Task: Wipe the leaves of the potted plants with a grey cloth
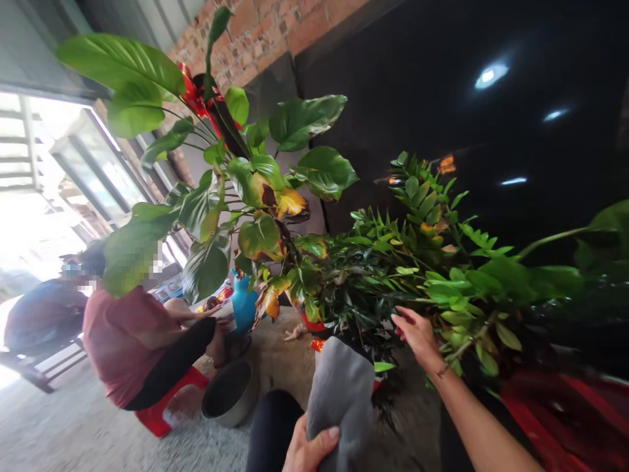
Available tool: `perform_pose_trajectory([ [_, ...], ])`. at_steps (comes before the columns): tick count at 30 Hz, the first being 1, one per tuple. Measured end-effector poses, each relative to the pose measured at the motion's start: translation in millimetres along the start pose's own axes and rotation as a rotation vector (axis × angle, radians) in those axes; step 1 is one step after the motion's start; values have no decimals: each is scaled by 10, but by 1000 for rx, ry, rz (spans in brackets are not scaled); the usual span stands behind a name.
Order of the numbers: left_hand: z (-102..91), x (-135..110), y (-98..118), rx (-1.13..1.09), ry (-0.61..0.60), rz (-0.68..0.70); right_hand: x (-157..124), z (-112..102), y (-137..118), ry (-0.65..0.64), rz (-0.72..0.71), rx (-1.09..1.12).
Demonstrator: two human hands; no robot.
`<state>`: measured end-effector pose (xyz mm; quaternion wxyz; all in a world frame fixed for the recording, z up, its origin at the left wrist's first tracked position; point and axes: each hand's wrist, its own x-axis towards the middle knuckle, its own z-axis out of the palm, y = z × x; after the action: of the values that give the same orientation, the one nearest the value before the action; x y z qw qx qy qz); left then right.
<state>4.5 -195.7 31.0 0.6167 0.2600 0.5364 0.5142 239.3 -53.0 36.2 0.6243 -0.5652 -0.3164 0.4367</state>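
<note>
My left hand [308, 451] at the bottom centre is closed on a grey cloth [340, 392] that stands up from its grip. My right hand [417, 334] reaches forward with fingers spread, touching the leafy stems of a dark green potted plant [393, 275] with many small glossy leaflets. Behind it rises a taller plant [246, 190] with large broad leaves, some yellowed and brown, and a red ribbon [194, 92] near its top.
Another person in a pink top [125, 341] sits on a low red stool [162, 413] at the left, beside a metal bowl [230, 392] and a blue jug [243, 307]. A red pot [565, 406] shows at the right. A dark glossy wall stands behind the plants.
</note>
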Motion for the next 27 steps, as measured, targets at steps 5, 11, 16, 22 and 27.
perform_pose_trajectory([
  [5,327,123,791,1,111,113,-93,3,-11,-126,43,12],
  [11,835,426,975,-41,-39,196,-118,-5,56,-198,120,7],
  [16,653,359,428,91,-299,-53,-83,-44,98,-220,188,26],
  [22,793,326,982,12,-301,180,-79,-89,116,-269,220,72],
  [27,1114,663,1103,27,-169,182,-59,-94,147,-300,239,127],
])
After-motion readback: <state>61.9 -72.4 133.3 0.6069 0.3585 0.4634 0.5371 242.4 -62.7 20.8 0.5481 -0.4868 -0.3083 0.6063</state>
